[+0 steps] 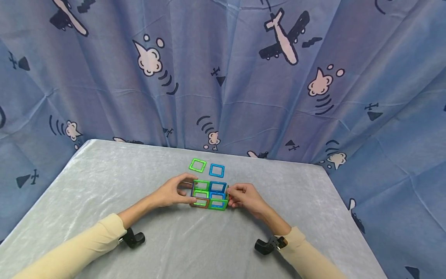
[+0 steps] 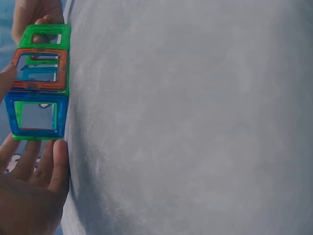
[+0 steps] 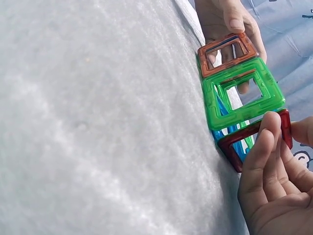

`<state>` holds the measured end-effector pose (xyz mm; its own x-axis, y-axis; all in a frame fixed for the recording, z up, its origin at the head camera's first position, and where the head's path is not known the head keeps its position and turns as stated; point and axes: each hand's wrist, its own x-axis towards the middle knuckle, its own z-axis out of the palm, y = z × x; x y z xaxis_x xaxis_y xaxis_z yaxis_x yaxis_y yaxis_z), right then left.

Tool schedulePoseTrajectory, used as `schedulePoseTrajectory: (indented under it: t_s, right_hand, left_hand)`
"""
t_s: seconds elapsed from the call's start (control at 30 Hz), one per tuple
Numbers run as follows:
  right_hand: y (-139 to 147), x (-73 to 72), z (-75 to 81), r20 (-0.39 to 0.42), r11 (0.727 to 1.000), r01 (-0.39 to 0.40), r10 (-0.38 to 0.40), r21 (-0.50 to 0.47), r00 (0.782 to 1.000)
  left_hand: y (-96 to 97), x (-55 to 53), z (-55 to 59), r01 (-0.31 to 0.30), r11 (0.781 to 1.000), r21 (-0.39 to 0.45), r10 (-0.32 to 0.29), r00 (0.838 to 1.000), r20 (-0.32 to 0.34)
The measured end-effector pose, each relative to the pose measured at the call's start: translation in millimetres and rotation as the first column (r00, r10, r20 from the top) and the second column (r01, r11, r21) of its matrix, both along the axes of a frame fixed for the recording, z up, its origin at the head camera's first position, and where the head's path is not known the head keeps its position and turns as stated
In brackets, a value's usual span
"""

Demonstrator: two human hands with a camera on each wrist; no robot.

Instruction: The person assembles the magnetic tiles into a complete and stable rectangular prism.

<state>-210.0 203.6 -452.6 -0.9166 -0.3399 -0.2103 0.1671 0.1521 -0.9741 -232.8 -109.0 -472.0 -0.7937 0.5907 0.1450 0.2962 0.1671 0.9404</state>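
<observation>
An open-topped box of magnetic tiles (image 1: pixel 209 193) stands on the table in the head view. My left hand (image 1: pixel 174 192) grips its left end, the thumb on the orange front tile (image 3: pixel 230 66) and the fingers round behind. A blue tile (image 2: pixel 59 115) forms that end in the left wrist view. At the opposite end my right hand (image 1: pixel 248 197) pinches a red tile (image 3: pixel 239 134) by its edge, thumb on one side and fingers on the other. The red tile stands against the green front tile (image 3: pixel 213 105); whether they touch all along is unclear.
Behind the box, a loose green tile (image 1: pixel 191 164) and a loose blue tile (image 1: pixel 210 169) lie flat on the pale cloth-covered table (image 1: pixel 115 174). A patterned blue curtain (image 1: pixel 244 108) hangs along the table's back edge.
</observation>
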Motion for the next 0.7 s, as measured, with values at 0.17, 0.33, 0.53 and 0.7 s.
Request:
schedulePoseTrajectory:
  t_s: [0.17,0.33,0.53,0.7]
  right_hand:
    - [-1,0.3,1.5,-0.010,1.000,0.010,-0.010,0.008,1.000]
    - [-1,0.0,1.3,-0.007,1.000,0.011,-0.011,0.007,1.000]
    - [4,-1.4,1.8,-0.022,1.000,-0.021,0.021,-0.023,1.000]
    - [13,-2.3,4.9,-0.050,0.998,-0.054,0.053,-0.024,0.997]
  left_hand:
    - [-0.3,0.0,0.2,0.003,1.000,0.001,-0.003,1.000,-0.008]
    - [-0.4,0.1,0.4,-0.004,1.000,-0.004,0.004,1.000,-0.017]
    - [0.1,0.5,-0.1,-0.005,1.000,-0.015,0.005,1.000,-0.023]
    - [-0.5,2.5,0.9,-0.003,1.000,-0.013,0.003,1.000,-0.015]
